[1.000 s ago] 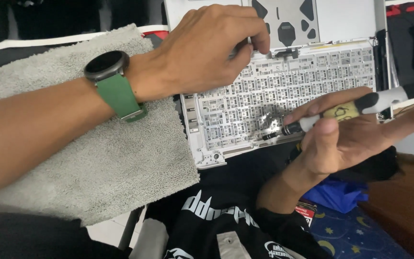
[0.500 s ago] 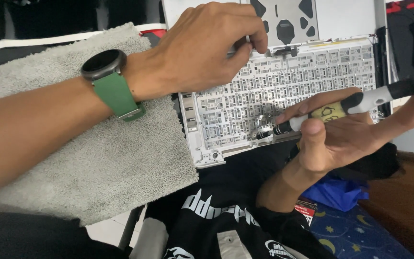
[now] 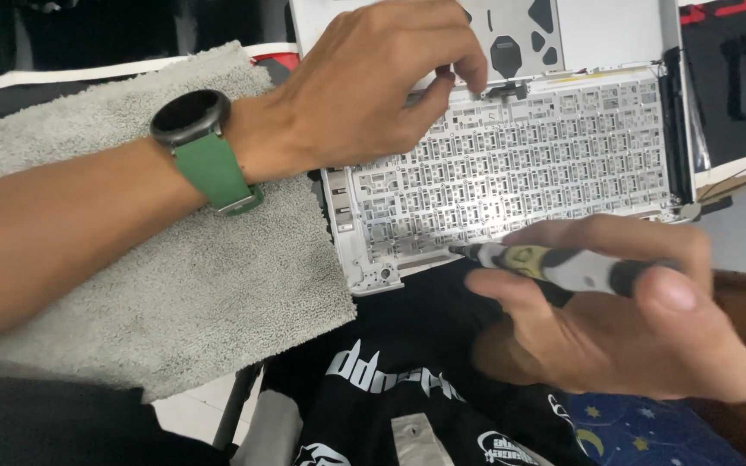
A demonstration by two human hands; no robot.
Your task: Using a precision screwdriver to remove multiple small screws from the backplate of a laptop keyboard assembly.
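Over the upper edge of the stripped laptop case (image 3: 511,164), the left hand (image 3: 373,86) is seen with its fingertips pinched together on a small dark part at the case's top middle; whether that part is actually gripped or only pressed cannot be told. On the left wrist a round dark watch with a green strap (image 3: 200,147) is worn. The case is laid open side up, and a silver grid of bare key cells is exposed across its middle, with a pale panel and a few dark cut-outs beyond it. A black hinge strip is seen along the case's right edge.

Just below the lower edge of the case, the right hand (image 3: 623,319) is held palm up, and a slim screwdriver (image 3: 563,266) is gripped between thumb and curled fingers. The tool is laid almost level, and its dark tip is pointed left, just short of the case's lower rim, not touching it as far as can be seen.

To the left of the case, a grey towel (image 3: 174,302) is spread, and its edge is tucked under the case's left side. Below the case, black cloth with white print (image 3: 373,388) is seen.
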